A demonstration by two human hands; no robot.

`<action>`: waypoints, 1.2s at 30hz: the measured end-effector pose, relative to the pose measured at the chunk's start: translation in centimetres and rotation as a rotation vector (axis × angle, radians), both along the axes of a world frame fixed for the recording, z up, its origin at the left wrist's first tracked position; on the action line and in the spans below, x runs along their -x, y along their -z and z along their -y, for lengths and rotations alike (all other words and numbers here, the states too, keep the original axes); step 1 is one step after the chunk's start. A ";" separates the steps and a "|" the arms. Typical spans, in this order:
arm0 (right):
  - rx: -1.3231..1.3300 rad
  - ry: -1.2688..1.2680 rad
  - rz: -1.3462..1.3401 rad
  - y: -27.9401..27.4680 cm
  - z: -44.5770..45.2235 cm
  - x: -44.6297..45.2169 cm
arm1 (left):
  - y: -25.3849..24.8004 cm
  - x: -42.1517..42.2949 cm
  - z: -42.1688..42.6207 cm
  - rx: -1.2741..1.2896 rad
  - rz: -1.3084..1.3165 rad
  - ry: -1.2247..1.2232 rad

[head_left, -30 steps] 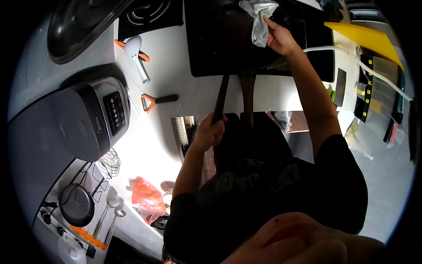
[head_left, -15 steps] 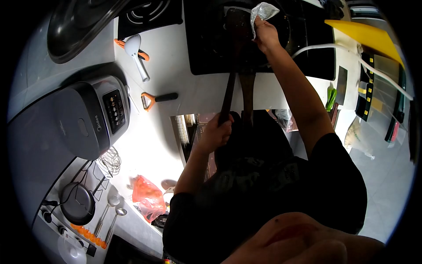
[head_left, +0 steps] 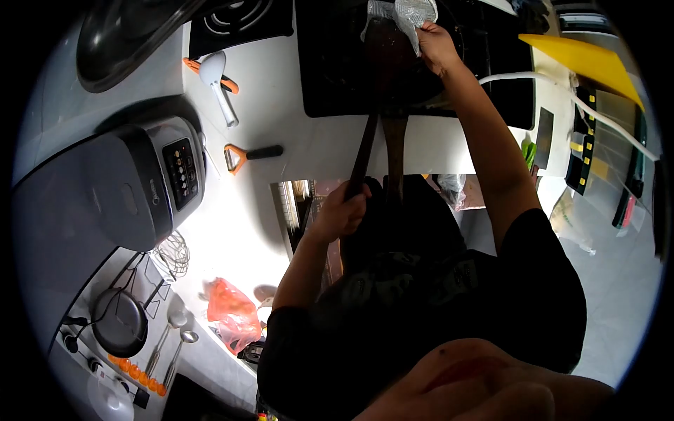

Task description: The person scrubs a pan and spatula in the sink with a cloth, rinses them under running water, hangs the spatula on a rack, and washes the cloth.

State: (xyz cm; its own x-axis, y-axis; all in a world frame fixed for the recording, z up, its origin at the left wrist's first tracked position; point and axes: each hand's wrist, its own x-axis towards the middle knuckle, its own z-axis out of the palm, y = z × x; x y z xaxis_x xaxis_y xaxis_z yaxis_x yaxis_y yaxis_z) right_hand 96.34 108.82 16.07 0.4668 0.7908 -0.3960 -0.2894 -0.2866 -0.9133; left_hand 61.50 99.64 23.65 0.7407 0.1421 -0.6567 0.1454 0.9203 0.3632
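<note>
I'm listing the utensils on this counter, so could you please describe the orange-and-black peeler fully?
The peeler lies on the white counter, right of the rice cooker, with no hand touching it. Its forked orange head faces the cooker, a thin strip, apparently the blade, spanning the open end. Its black handle, probably plastic, points right.

A rice cooker (head_left: 144, 186) stands beside an orange-and-black peeler (head_left: 246, 156), with a whisk (head_left: 170, 255) near the cooker.

Your left hand (head_left: 342, 212) is closed in a fist at your front, forearm angled upward; your right arm (head_left: 489, 144) reaches farther forward, its hand (head_left: 437, 49) pinching with bent fingers.
</note>
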 end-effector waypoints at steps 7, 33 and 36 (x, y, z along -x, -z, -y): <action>-0.246 -0.134 0.362 0.0 -0.7 -0.3 | 0.4 0.4 -0.2 0.008 -0.039 -0.018; 0.082 -0.086 -0.241 -2.4 2.0 -3.1 | -1.2 2.2 -2.2 -0.151 -0.122 -0.044; 0.014 -0.023 -0.283 -3.5 3.0 -2.2 | -0.9 1.9 -2.2 -0.373 -0.188 -0.022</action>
State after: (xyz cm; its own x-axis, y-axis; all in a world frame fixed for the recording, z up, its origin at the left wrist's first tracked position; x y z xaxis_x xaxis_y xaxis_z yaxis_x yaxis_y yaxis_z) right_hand 98.56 105.80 19.61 0.3183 0.7933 -0.5189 -0.5254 -0.3080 -0.7932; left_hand 59.58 101.81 24.56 0.6072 0.4101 -0.6806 0.2223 0.7346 0.6410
